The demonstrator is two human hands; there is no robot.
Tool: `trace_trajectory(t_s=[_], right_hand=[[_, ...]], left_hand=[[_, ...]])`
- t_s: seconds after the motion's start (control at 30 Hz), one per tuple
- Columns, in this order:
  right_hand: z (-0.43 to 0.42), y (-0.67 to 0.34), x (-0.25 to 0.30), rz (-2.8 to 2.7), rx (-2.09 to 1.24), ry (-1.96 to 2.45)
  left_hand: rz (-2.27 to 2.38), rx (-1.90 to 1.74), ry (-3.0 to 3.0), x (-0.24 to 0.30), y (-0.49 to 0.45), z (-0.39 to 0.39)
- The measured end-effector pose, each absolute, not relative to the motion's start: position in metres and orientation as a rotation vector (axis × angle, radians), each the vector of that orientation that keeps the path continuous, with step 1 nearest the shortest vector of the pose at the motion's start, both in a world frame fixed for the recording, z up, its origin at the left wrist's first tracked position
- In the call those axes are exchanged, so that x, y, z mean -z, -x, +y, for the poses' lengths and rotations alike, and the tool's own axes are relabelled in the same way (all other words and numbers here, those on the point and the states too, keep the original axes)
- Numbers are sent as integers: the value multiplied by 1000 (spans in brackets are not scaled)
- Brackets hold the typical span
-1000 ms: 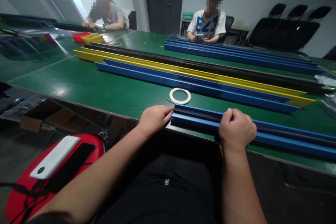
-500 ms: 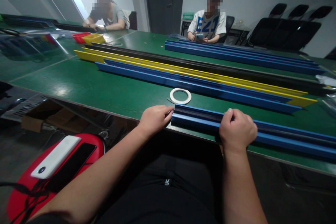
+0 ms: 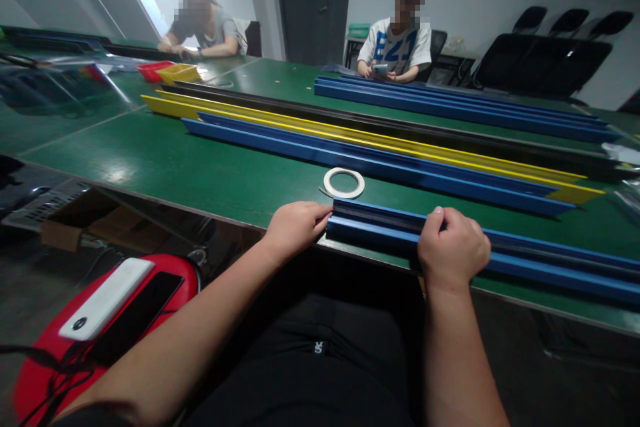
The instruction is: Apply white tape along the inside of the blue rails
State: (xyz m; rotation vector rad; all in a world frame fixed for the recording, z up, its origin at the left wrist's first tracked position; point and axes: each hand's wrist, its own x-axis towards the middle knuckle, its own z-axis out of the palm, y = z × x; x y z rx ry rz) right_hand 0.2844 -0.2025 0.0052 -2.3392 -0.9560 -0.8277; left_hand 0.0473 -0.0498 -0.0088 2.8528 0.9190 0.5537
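Note:
A long blue channel profile (image 3: 377, 230) with a black inner groove lies along the table's near edge and runs out of view at the right. My left hand (image 3: 295, 230) is at its left end, thumb and fingers pressed together against that end. What they pinch, if anything, is hidden. Farther along, my right hand (image 3: 454, 247) is closed in a fist around the profile, thumb on top. Just behind the profile's left end lies a roll of white tape (image 3: 327, 181), flat on the table.
Beyond are another blue profile (image 3: 280, 148), a yellow profile (image 3: 165, 107) and a black profile (image 3: 240, 101). More blue profiles (image 3: 400, 97) lie farther back. Two people sit across the green table (image 3: 125, 160). A red stool (image 3: 175, 270) bearing a white device stands at lower left.
The thumb and fingers of my left hand have drawn slightly closer together at the profile's end. My right hand and the profile look unmoved.

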Motion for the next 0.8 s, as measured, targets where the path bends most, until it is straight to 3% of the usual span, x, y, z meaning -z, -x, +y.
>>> trace_trajectory(t_s=[0.8], right_hand=[[-203, -286, -5, -958, 844, 2342]], left_hand=[[998, -508, -2846, 9, -50, -51]])
